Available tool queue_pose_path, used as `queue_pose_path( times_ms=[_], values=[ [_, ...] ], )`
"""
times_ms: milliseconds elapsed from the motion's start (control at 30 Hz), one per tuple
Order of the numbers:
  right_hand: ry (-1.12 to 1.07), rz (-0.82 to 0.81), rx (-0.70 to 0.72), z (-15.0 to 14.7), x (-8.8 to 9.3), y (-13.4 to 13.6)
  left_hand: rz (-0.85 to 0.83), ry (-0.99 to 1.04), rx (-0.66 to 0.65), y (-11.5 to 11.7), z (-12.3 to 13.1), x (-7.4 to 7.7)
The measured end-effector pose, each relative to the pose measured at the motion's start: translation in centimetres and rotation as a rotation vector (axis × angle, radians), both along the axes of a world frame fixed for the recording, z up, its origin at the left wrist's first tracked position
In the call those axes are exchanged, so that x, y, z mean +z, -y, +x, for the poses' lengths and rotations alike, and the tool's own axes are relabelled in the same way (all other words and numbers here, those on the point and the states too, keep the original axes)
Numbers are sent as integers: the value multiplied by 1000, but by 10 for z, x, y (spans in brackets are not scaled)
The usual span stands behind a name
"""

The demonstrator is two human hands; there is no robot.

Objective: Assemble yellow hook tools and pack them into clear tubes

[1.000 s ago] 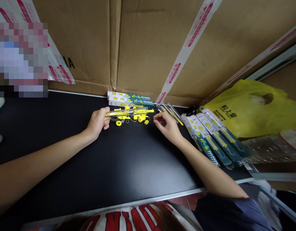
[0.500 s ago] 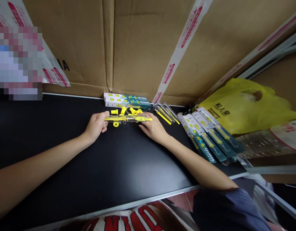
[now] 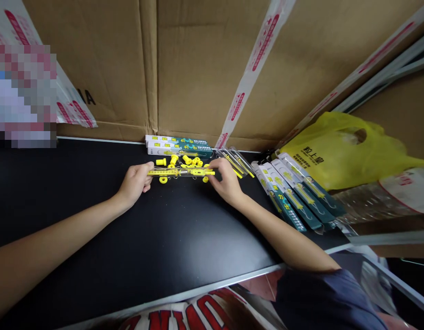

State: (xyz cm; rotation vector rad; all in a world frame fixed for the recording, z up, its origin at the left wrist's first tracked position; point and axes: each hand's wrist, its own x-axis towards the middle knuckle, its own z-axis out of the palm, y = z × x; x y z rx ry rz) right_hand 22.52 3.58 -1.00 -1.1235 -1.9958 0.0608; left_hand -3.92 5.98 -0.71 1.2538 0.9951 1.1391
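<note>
A clear tube with yellow parts inside [image 3: 179, 172] lies crosswise over the black table [image 3: 157, 238]. My left hand [image 3: 134, 182] grips its left end with curled fingers. My right hand [image 3: 225, 179] pinches its right end. Beneath and behind the tube lie several small yellow plastic pieces [image 3: 184, 161] and thin wire hooks. Two packaged items with teal and white cards [image 3: 177, 144] sit against the cardboard behind them.
Clear sleeves with yellow sticks [image 3: 237, 161] lie right of my right hand. A fanned row of teal packaged items [image 3: 294, 195] and a yellow plastic bag [image 3: 339, 151] fill the right side. Cardboard boxes [image 3: 198, 68] wall the back. Clear plastic wrap [image 3: 380, 199] lies far right.
My right hand moved left from the clear sleeves to the tube's right end and closed on it. The tube came down closer to the table.
</note>
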Motion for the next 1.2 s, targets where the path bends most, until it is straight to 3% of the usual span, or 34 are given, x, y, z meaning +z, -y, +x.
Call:
queue_pose_path(
  times_ms=[133, 267, 767, 1200],
  values=[
    [-650, -268, 5, -3, 12, 15, -3, 2, 16, 0, 0, 0],
    [-952, -465, 100, -8, 22, 25, -12, -5, 30, 1, 0, 1],
    [-994, -524, 148, -14, 28, 33, -19, -15, 15, 1, -1, 1],
    [-893, -507, 167, -17, 26, 35, 0, -41, -27, 2, -1, 0]
  ],
)
